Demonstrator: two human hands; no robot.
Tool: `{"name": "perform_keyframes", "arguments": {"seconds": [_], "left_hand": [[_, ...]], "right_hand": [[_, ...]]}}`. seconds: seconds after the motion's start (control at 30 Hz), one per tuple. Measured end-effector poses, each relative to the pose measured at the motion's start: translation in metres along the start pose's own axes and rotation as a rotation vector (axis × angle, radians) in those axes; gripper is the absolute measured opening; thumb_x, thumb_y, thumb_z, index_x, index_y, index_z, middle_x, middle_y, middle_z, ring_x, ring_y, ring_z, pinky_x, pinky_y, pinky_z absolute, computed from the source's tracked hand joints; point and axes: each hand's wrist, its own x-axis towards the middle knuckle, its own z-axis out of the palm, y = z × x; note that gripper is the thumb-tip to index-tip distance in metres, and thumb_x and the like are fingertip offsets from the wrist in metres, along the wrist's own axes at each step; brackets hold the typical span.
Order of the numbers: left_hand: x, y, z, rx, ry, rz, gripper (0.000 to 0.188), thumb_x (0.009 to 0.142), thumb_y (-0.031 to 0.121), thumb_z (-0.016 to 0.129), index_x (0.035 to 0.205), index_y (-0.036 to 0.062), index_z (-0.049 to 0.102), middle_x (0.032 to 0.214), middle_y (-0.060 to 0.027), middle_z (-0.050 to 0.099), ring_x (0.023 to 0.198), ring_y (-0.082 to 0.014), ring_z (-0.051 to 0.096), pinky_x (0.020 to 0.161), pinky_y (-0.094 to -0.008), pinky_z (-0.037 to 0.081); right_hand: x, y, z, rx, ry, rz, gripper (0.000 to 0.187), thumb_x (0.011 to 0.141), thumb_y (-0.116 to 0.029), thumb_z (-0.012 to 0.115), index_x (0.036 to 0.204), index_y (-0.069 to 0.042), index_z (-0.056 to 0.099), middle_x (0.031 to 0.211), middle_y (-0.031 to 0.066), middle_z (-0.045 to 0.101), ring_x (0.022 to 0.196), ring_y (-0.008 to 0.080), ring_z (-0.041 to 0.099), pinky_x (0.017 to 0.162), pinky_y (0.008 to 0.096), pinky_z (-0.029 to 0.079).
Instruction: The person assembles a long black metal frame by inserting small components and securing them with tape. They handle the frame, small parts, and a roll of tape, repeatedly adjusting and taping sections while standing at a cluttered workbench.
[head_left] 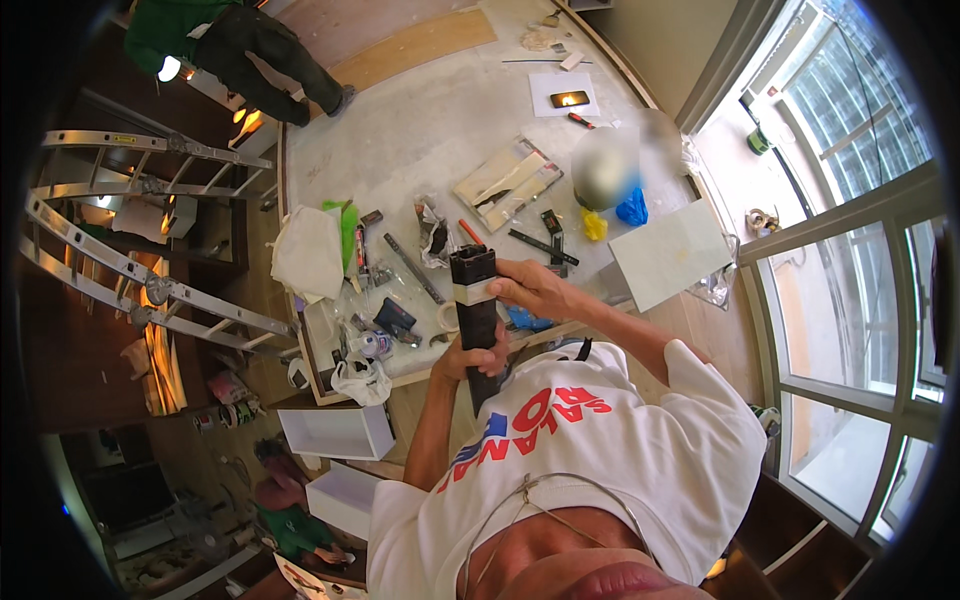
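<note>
A long, dark, box-shaped bundle of profiles (478, 325) stands upright in front of my chest, its open, channelled end uppermost. Just below that end a white band (475, 291) wraps around it, looking like tape. My right hand (532, 287) is closed at the band, with thumb and fingers against its side. Lower down, my left hand (471, 358) wraps around the shaft. My shirt and arms hide the bottom of the bundle.
Ahead lies a framed pale platform (390, 165) strewn with tools, bags and a phone (569, 99). An aluminium ladder (150, 290) stands at left, white drawer boxes (335, 432) below it. Glass doors (830, 320) line the right. A person in green (250, 45) stands far left; another crouches lower left.
</note>
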Motion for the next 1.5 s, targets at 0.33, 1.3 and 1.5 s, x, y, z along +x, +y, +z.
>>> {"name": "perform_keyframes", "arguments": {"seconds": [0.33, 1.3, 1.5], "left_hand": [[0.026, 0.007, 0.012, -0.013, -0.173, 0.078, 0.046, 0.076, 0.014, 0.08, 0.109, 0.0054, 0.049, 0.07, -0.0047, 0.051, 0.054, -0.0154, 0.05, 0.051, -0.0302, 0.044], [0.026, 0.0, 0.029, 0.484, 0.578, 0.348, 0.023, 0.085, 0.007, 0.07, 0.101, 0.0014, 0.055, 0.083, -0.0097, 0.065, 0.07, -0.0206, 0.064, 0.068, -0.0366, 0.055], [0.034, 0.025, 0.021, 0.575, 0.723, 0.535, 0.036, 0.089, 0.007, 0.072, 0.122, -0.0013, 0.061, 0.12, -0.0161, 0.066, 0.105, -0.0232, 0.067, 0.081, -0.035, 0.058]], "right_hand": [[0.031, 0.057, 0.021, -0.015, 0.234, -0.267, 0.049, 0.108, -0.044, 0.043, 0.124, -0.002, 0.063, 0.112, 0.0128, 0.071, 0.104, 0.0324, 0.065, 0.116, 0.0482, 0.035], [0.017, 0.026, -0.037, 0.198, 0.247, -0.117, 0.071, 0.096, -0.02, 0.058, 0.159, -0.011, 0.03, 0.095, 0.0023, 0.057, 0.081, 0.0112, 0.051, 0.076, 0.0251, 0.044], [-0.003, 0.011, -0.022, 0.231, 0.194, -0.102, 0.077, 0.084, -0.016, 0.051, 0.158, -0.008, 0.03, 0.085, 0.0045, 0.054, 0.075, 0.0127, 0.048, 0.07, 0.0265, 0.039]]}}
